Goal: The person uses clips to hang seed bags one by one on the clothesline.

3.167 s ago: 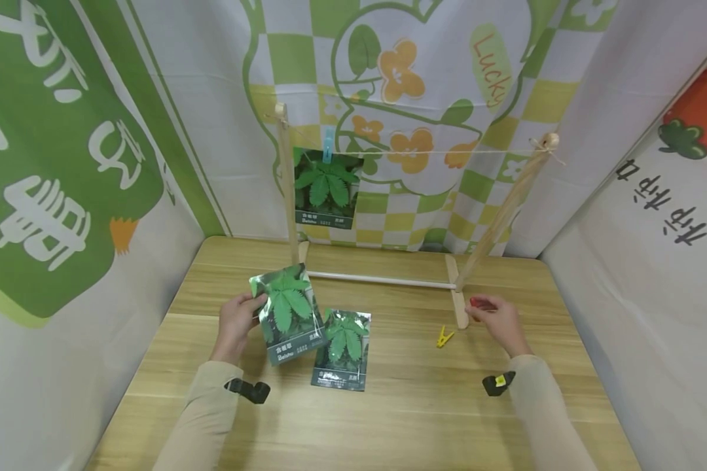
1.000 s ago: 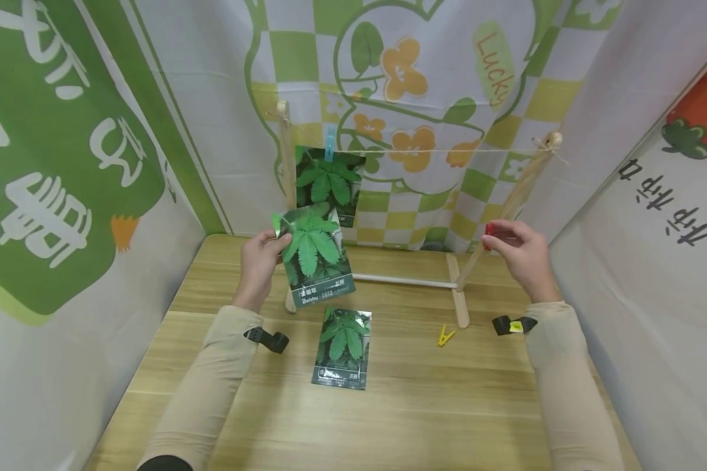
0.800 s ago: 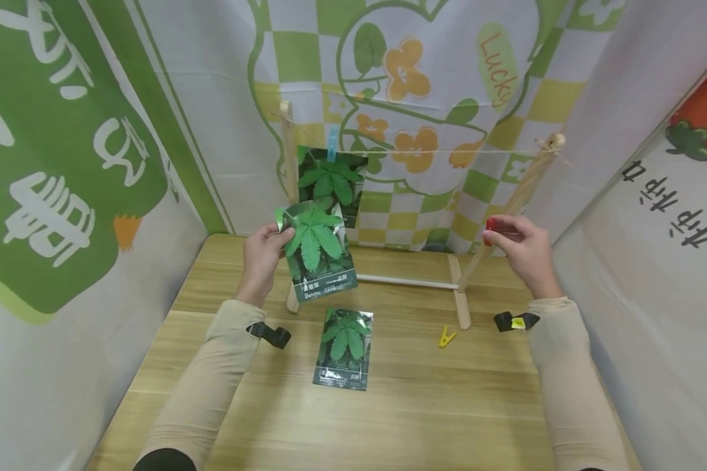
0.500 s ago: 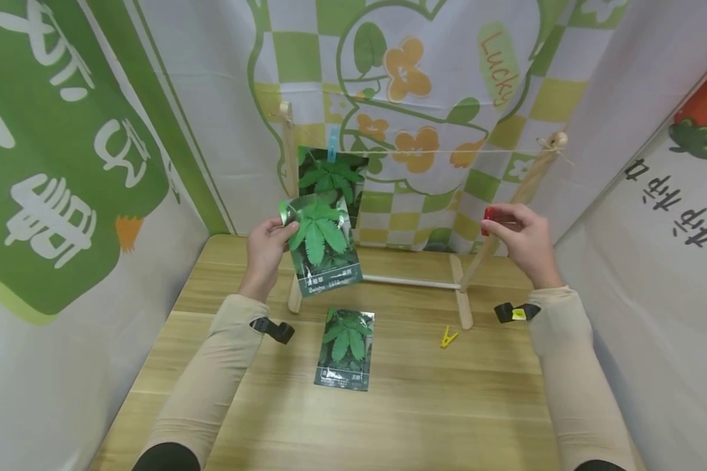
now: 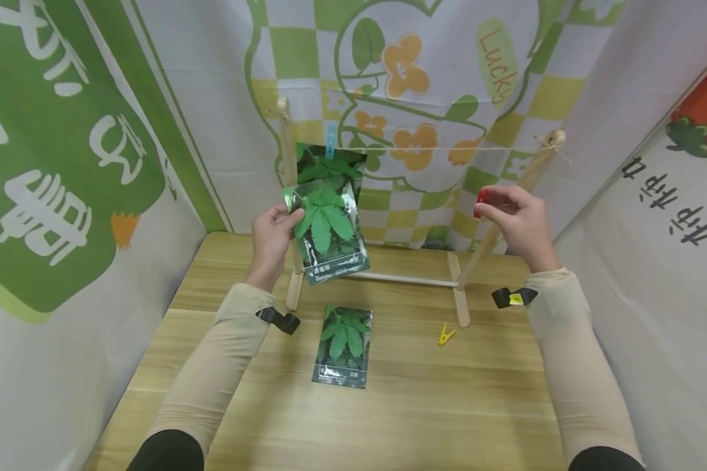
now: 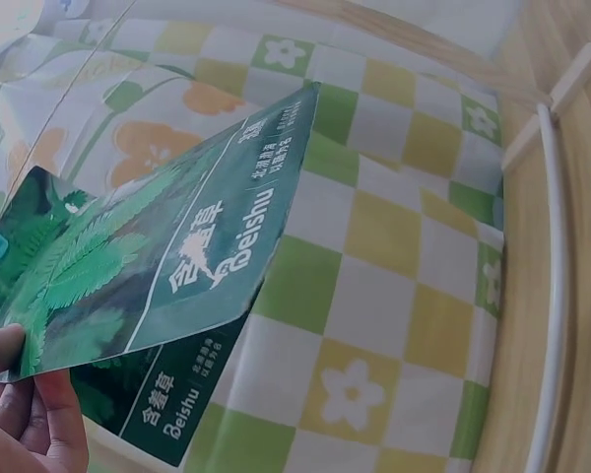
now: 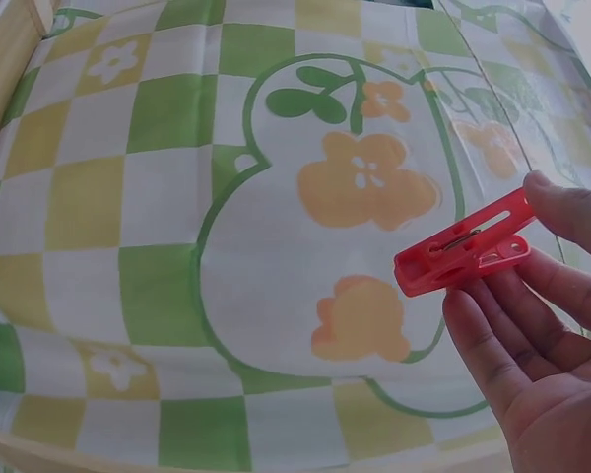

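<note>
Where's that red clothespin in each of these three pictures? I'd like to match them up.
Head view: the red clothespin is right of centre, slightly above mid-height, held in the person's right-hand grip.
Left wrist view: not in it.
Right wrist view: right of centre, near mid-height, pinched between thumb and fingers.
Shared landmark: the green, yellow and white checkered curtain is in the background of all three.

Green above all, then red, yellow, blue.
Leaf-patterned in bright over dark green on raised packet (image 5: 331,234), hanging packet (image 5: 344,169) and lying packet (image 5: 343,347); dotted with red clip (image 7: 426,266), yellow clip (image 5: 444,337) and light blue clip (image 5: 330,139); streaked in tan across tabletop (image 5: 424,405); chequered in green, yellow and white, with orange flowers, on the curtain (image 5: 295,55).
</note>
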Demonstrator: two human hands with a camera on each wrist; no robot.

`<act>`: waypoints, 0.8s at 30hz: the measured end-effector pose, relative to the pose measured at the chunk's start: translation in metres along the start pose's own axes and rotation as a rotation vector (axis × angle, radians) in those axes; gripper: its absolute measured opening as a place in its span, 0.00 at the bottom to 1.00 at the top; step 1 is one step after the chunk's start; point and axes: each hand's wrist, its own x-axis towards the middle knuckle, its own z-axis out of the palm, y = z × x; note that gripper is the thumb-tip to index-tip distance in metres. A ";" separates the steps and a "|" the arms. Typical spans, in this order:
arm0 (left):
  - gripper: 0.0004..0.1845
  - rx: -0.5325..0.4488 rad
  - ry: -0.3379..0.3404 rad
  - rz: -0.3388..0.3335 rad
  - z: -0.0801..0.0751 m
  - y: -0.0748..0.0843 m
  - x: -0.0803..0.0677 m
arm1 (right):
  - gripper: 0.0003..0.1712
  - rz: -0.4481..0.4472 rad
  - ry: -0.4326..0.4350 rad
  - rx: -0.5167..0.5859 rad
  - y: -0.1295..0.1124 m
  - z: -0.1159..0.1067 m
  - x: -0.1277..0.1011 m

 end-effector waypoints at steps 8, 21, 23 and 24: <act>0.08 -0.037 -0.024 0.012 0.007 0.004 0.002 | 0.19 -0.032 0.020 0.016 -0.012 0.001 0.011; 0.04 -0.042 -0.038 0.051 0.027 0.013 0.002 | 0.19 -0.077 0.082 0.013 -0.025 0.007 0.029; 0.04 -0.026 -0.037 0.041 0.029 0.014 0.002 | 0.19 -0.083 0.074 0.033 -0.028 0.008 0.032; 0.04 -0.024 -0.039 0.039 0.030 0.014 0.002 | 0.19 -0.088 0.068 0.039 -0.030 0.009 0.033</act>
